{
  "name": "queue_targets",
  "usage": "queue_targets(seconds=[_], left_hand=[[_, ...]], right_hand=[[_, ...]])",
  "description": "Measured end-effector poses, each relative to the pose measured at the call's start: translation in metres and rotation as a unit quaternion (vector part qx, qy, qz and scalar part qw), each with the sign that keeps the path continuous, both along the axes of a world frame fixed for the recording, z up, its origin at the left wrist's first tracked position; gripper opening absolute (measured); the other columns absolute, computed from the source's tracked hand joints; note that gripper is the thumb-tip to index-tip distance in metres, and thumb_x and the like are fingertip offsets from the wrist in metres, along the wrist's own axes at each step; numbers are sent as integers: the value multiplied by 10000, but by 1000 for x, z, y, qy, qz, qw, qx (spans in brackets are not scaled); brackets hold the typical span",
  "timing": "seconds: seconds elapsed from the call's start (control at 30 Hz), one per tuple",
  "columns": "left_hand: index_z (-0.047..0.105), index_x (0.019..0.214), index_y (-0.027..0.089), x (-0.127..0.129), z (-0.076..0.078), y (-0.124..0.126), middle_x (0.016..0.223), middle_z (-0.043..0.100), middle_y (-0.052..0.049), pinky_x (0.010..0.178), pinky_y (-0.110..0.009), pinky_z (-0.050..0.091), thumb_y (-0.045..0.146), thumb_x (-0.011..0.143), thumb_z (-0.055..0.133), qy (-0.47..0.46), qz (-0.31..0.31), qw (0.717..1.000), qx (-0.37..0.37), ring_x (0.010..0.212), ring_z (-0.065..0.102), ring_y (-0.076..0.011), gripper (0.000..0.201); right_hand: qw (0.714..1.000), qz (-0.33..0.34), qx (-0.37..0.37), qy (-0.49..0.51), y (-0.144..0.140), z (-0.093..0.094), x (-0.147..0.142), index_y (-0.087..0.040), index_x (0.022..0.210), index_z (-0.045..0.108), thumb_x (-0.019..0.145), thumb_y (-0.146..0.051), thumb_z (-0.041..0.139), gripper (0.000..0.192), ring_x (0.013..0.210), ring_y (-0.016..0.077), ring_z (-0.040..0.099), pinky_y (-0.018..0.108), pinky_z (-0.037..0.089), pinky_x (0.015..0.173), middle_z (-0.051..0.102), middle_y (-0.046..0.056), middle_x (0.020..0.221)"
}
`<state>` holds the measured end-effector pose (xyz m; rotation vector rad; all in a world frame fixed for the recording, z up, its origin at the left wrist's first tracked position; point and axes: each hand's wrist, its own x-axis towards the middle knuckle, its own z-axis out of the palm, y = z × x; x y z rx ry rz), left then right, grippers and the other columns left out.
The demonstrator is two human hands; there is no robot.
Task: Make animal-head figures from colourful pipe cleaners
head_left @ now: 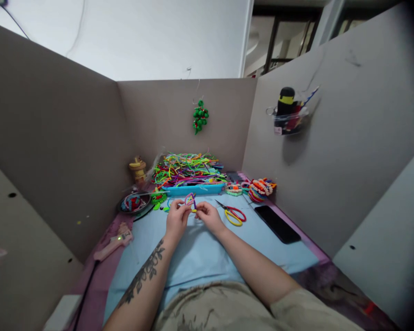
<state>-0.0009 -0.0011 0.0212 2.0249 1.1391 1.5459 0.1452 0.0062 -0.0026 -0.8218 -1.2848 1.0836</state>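
Both hands meet over the light blue cloth point(200, 257). My left hand point(175, 219) pinches a small looped piece of pink and purple pipe cleaner point(190, 200), which sticks up between the two hands. My right hand point(209, 217) grips the lower end of the same piece, where a bit of yellow shows. A big heap of coloured pipe cleaners point(188, 169) lies just behind, over a blue tray point(193, 189).
Red and yellow scissors point(232, 214) lie right of my hands, a black phone point(277, 223) further right. A pink glue gun point(113, 242) lies at the left, a round dish point(135, 203) behind it. Finished bright pieces point(258, 187) sit by the right wall. Grey partitions close three sides.
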Motion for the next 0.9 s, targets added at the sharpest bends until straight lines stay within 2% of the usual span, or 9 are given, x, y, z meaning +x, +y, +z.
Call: queue_targets(seconds=[0.13, 0.23, 0.47, 0.6, 0.77, 0.9], left_hand=[[651, 779, 218, 1, -4, 2, 936, 503, -69, 818, -336, 386, 207, 746, 549, 34, 9, 999, 24, 893, 485, -214, 108], [649, 762, 215, 1, -6, 3, 915, 509, -68, 814, -332, 382, 197, 740, 556, 36, 13, 999, 28, 880, 489, -212, 97], [650, 764, 216, -1, -5, 5, 914, 520, -68, 817, -332, 373, 202, 733, 567, 42, 18, 999, 19, 876, 485, -213, 90], [650, 759, 220, -2, -5, 5, 905, 527, -66, 810, -323, 384, 207, 731, 576, 45, 21, 998, 25, 865, 496, -210, 80], [642, 785, 211, -1, -7, 5, 935, 525, -73, 772, -316, 409, 211, 767, 535, 126, 45, 990, 54, 860, 509, -203, 109], [636, 810, 195, -1, -8, 6, 963, 512, -73, 764, -314, 423, 217, 801, 485, 180, 57, 981, 55, 854, 512, -188, 153]], right_hand=[[1000, 7, -8, -8, 0, 2, 0, -177, 743, 585, 657, -262, 625, 128, 561, 122, 555, 257, 437, 565, 585, -14, 626], [999, 25, -23, -1, 1, 1, 0, -170, 742, 611, 642, -287, 661, 162, 543, 113, 538, 256, 435, 563, 590, -12, 608], [997, 69, -34, 16, 5, -4, 3, -167, 906, 656, 653, -308, 658, 290, 675, 124, 552, 264, 434, 635, 648, 36, 843], [994, 104, -31, 24, 6, -4, 4, -162, 879, 652, 658, -289, 656, 255, 595, 90, 496, 236, 391, 589, 622, 12, 763], [994, 103, -23, 41, 8, -7, 4, -162, 760, 600, 663, -254, 651, 143, 523, 70, 439, 204, 331, 512, 529, -34, 618], [989, 122, -36, 71, 9, -9, 4, -168, 708, 554, 628, -222, 672, 153, 491, 56, 390, 190, 289, 471, 481, -53, 592]])
